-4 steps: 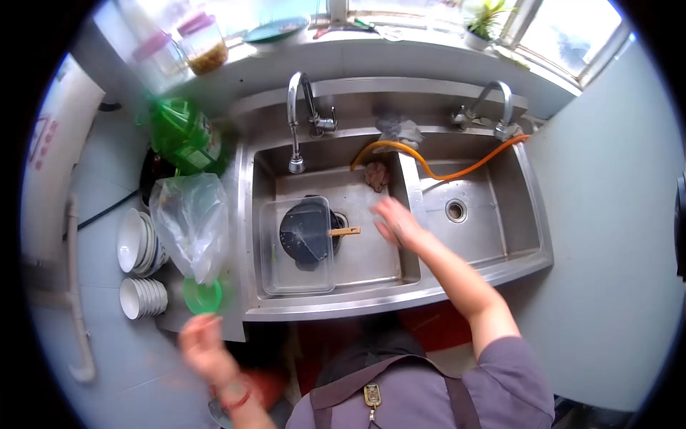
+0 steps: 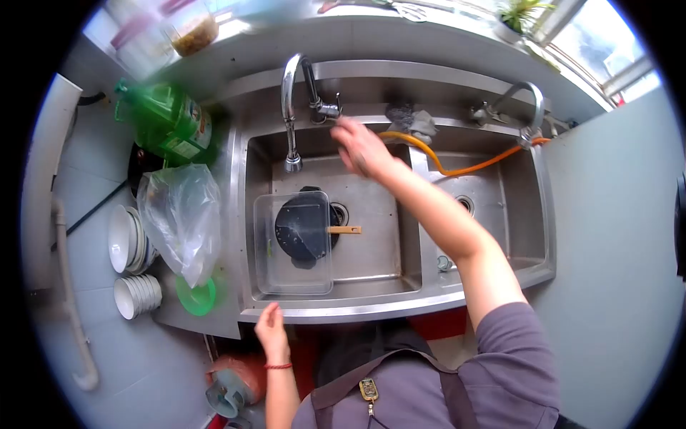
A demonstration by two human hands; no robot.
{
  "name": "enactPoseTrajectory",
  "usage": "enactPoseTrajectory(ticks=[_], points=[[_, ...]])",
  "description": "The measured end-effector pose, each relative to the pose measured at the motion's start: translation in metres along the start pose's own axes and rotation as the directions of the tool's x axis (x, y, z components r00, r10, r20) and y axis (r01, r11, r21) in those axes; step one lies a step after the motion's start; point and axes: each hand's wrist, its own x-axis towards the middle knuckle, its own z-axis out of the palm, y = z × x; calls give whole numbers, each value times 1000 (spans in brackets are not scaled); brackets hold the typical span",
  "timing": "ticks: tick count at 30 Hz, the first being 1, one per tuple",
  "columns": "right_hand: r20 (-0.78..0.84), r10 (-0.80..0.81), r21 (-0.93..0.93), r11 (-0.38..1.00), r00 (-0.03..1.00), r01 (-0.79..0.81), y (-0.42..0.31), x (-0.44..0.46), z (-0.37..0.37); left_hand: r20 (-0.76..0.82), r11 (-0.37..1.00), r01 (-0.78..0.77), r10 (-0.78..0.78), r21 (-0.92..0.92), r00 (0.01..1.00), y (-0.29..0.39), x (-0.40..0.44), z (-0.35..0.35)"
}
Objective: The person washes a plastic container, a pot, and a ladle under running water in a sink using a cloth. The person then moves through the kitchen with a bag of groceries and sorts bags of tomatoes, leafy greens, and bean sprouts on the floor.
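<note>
The right hand (image 2: 362, 151), loosely open, has swung up beside the faucet (image 2: 312, 89) at the basin's (image 2: 382, 250) 12 o'clock, bringing its lever (image 2: 338, 99) within reach, the left hand (image 2: 273, 334) relaxed, empty at 7 o'clock.

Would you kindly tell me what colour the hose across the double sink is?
The hose is yellow-orange, turning deeper orange rightwards, best seen in the head view.

Short-sleeved top (image 2: 511, 357), muted purple-grey, plain fabric, hemmed cuff. Dark brownish-purple apron (image 2: 389, 360): two wide straps, band curving between them. Small rectangular pendant (image 2: 369, 389) at the chest, gold-coloured rim, darker patterned face, metal clip and dark cord below. Thin red braided-looking bracelet (image 2: 279, 366) on left wrist. Both hands bare.
</note>
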Motion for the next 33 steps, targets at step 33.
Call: enactPoseTrajectory(ticks=[33], points=[[457, 645, 889, -309, 613, -337, 302, -107, -101, -316, 945, 308, -260, 113, 912, -16, 68, 128]])
